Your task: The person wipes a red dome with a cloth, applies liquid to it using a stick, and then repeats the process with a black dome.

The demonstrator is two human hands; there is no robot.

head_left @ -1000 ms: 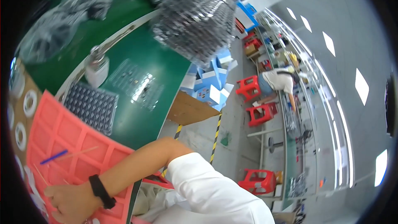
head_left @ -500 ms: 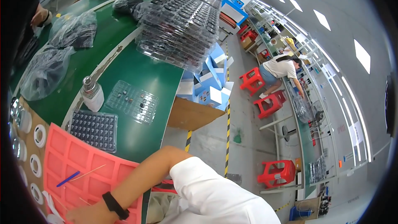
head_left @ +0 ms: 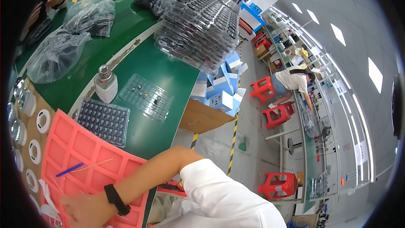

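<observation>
Along the left edge of the red compartment tray (head_left: 84,152): row of white rings (head_left: 43,120) on brown board, shiny round metal pieces (head_left: 17,130) further left. On the tray itself, a blue stick (head_left: 69,169) lying slantwise in one compartment, a thin pale stick (head_left: 95,165) just right of it crossing the compartment walls. At the tray's lower left corner, right hand (head_left: 86,210) resting flat on the tray surface, fingers toward white scraps (head_left: 47,211) at the rim; cannot tell whether the fingers pinch anything, hidden at the picture edge. Black wristband (head_left: 117,199) on the wrist, bare forearm running up and right off the tray into a white sleeve (head_left: 219,198). Left hand not visible.

Just above the tray on green table (head_left: 168,80): dark tray of small parts (head_left: 103,120), touching or nearly touching the red tray's upper edge. Above that, small white bottle with metal cap (head_left: 105,84), upright. Right of the bottle, clear blister tray (head_left: 145,97) with a few small dark parts, lying flat. Well above the red tray: plastic bags (head_left: 57,55) holding dark items, and a tall leaning stack of clear trays (head_left: 198,29).

Right of the red tray, off the table: blue and white boxes (head_left: 219,90) on floor, red stools (head_left: 270,101), a person crouched (head_left: 293,80) beside them, long bench beyond.
</observation>
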